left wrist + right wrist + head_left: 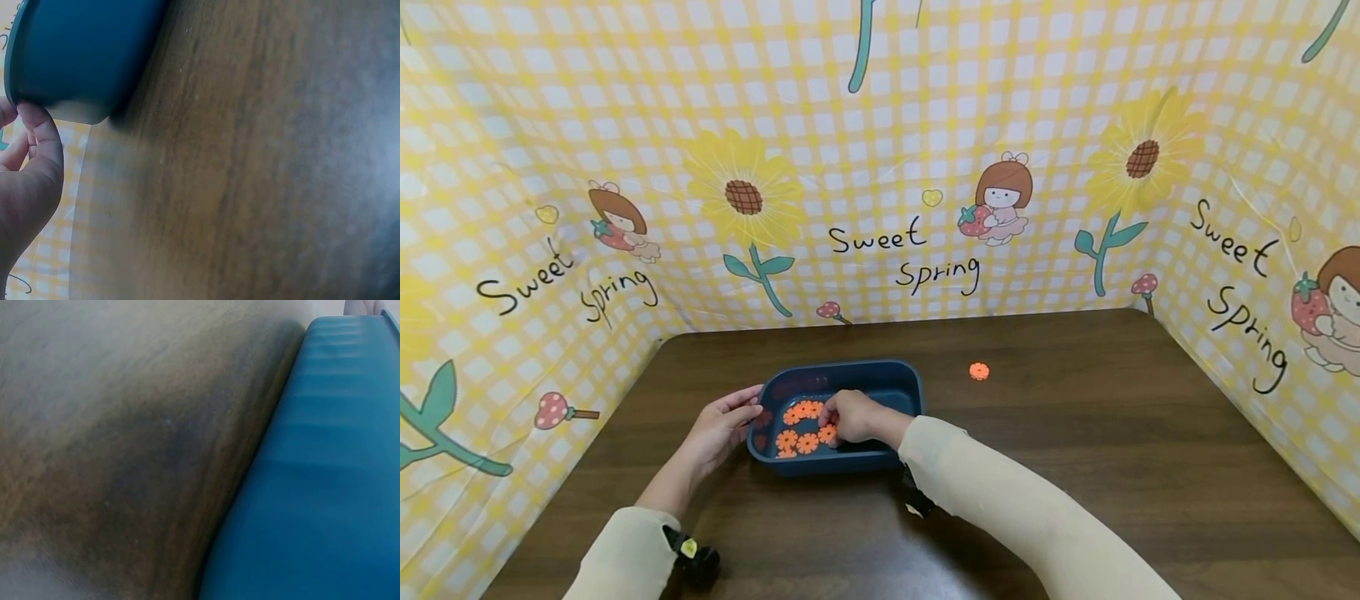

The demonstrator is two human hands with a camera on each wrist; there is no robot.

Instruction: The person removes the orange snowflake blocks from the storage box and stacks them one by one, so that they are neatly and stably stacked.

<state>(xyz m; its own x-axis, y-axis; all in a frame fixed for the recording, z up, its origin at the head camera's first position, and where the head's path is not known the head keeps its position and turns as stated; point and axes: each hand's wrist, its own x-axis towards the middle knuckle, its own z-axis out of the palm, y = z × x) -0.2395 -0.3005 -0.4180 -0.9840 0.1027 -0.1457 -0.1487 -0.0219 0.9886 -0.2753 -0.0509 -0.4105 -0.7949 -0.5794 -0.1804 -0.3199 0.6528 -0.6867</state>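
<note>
A dark blue rectangular box (835,465) stands on the table with several flat orange flower-shaped pieces (807,443) lying in its left half. At the box's left end, my left hand (721,429) grips the rim between thumb and fingers; the left wrist view shows this hand (31,169) at the box's corner. My right hand (853,415) reaches down inside the box, fingers curled, with an orange flower piece (827,434) at its fingertips. Its fingertips are partly hidden. Only the box's outer wall (312,469) fills the right side of the right wrist view.
One more orange flower piece (979,371) lies on the brown wooden table (1075,400), to the right of the box. A yellow checked cloth (880,150) with printed flowers and figures hangs around the back and sides of the table.
</note>
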